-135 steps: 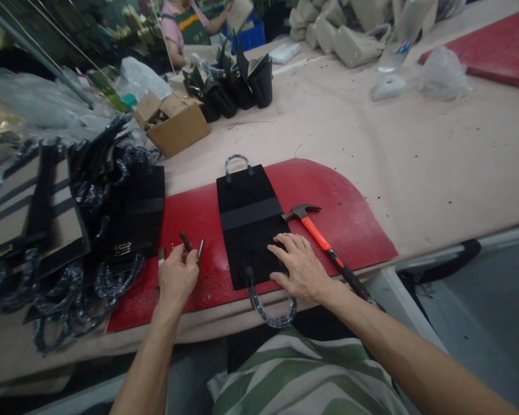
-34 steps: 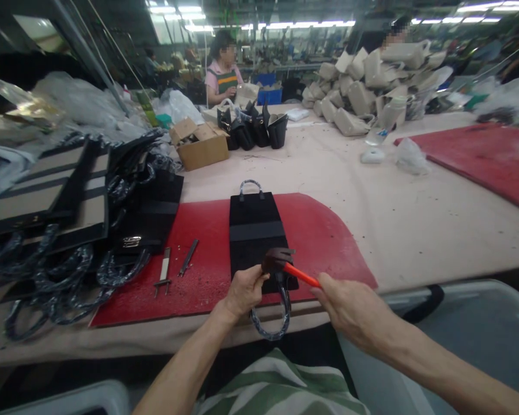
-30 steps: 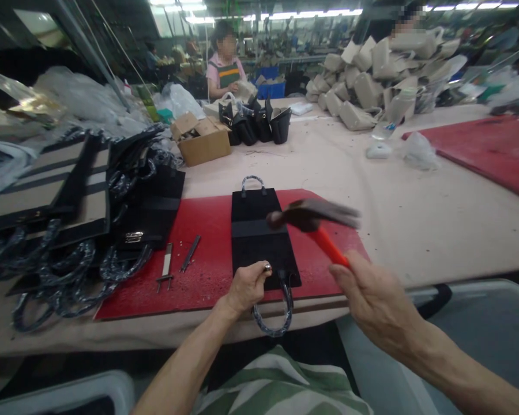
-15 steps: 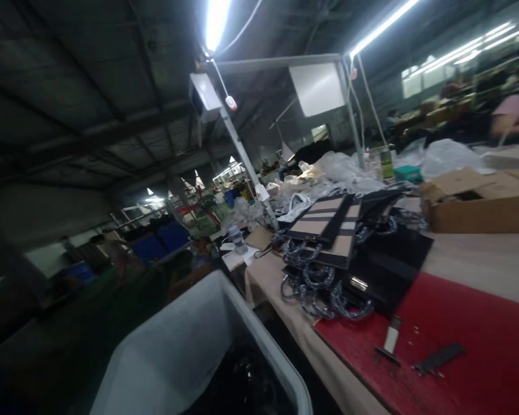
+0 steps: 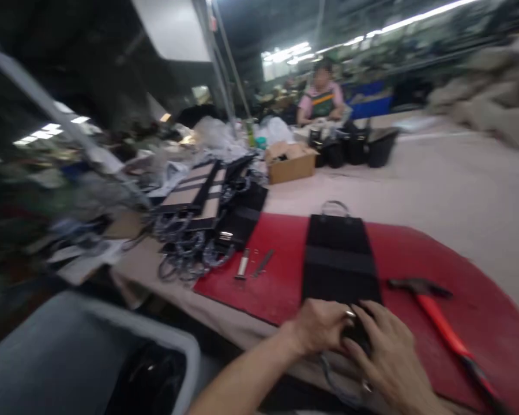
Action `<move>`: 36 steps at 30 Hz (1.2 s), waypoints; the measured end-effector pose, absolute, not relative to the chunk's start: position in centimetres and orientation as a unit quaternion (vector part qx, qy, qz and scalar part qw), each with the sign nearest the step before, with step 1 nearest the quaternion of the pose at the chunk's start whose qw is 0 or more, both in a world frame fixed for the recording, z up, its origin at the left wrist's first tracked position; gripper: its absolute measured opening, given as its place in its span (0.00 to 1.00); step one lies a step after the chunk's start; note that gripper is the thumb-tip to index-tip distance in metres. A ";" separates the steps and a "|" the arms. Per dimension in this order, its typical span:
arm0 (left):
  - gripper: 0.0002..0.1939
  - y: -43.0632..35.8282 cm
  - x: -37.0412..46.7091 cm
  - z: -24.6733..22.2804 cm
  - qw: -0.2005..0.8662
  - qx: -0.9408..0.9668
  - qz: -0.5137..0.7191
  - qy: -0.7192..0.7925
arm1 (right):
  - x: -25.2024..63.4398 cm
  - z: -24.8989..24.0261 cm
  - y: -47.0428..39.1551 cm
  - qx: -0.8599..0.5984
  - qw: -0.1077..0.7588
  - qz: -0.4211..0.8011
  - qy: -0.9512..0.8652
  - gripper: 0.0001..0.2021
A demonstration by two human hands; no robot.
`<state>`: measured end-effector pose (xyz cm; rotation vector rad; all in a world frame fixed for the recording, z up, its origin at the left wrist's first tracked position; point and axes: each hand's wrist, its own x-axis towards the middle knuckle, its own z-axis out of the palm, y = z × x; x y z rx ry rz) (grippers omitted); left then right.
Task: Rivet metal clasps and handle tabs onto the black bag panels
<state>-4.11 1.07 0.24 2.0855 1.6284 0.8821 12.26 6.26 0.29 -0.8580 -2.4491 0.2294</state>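
A black panel [image 5: 339,259] with a looped handle at its far end lies on the red mat [image 5: 281,242]. At its near end my left hand [image 5: 322,325], with a ring on a finger, has its fingers curled on the black material. My right hand [image 5: 387,351] is bent over the same end from the right, its fingertips close to the left ones. Both hands grip the panel's dark near edge, partly hidden and blurred. A wrapped handle hangs below them at the table edge. To the right lies a hammer [image 5: 443,325] with a red handle.
Left on the mat are a metal tool [image 5: 243,264] and a dark strip [image 5: 263,262]. Stacked panels [image 5: 190,193] with wrapped handles lie beyond, near a cardboard box [image 5: 292,167]. A grey bin [image 5: 185,351] stands lower left. A person [image 5: 322,101] sits across the table.
The view has swung right and toward the mat. Both my hands, the black panel under them, the hammer and the person across the table now show.
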 end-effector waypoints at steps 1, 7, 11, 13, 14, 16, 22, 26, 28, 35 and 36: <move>0.08 1.1 -2.9 -0.4 0.182 0.747 0.350 0.535 | 14.4 0.1 5.7 -0.344 0.246 0.079 -0.903 0.23; 0.11 1.1 -4.4 -0.4 0.288 0.431 0.614 0.595 | 15.1 0.7 4.5 -0.403 0.177 0.135 -0.888 0.29; 0.13 1.5 -9.0 0.8 0.241 0.351 0.576 0.698 | 14.9 1.3 4.2 -0.406 0.178 0.156 -0.883 0.31; 0.12 1.5 -11.6 1.2 0.160 0.389 0.487 0.765 | 15.1 1.3 4.0 -0.406 0.180 0.159 -0.882 0.31; 0.12 1.4 -12.7 1.4 0.115 0.410 0.433 0.794 | 15.2 1.2 4.0 -0.406 0.180 0.159 -0.882 0.31; 0.11 1.3 -14.1 1.7 0.040 0.444 0.318 0.837 | 15.3 1.0 4.1 -0.408 0.180 0.158 -0.881 0.31; 0.09 0.8 -13.5 1.8 -0.050 0.527 0.121 0.840 | 15.3 0.6 4.0 -0.405 0.194 0.155 -0.880 0.31; 0.09 0.4 -13.1 1.0 -0.072 0.545 0.126 0.826 | 15.4 1.0 1.7 -0.462 0.198 0.132 -0.854 0.29; 0.08 0.1 -13.3 0.7 -0.070 0.552 0.150 0.817 | 15.6 1.3 0.2 -0.490 0.185 0.113 -0.844 0.28; 0.08 -1.0 -13.5 0.2 -0.056 0.566 0.188 0.801 | 17.0 1.2 -3.5 -0.543 0.194 0.075 -0.814 0.28; 0.08 -1.1 -13.5 0.2 -0.055 0.566 0.190 0.800 | 17.2 1.0 -3.9 -0.548 0.202 0.081 -0.808 0.29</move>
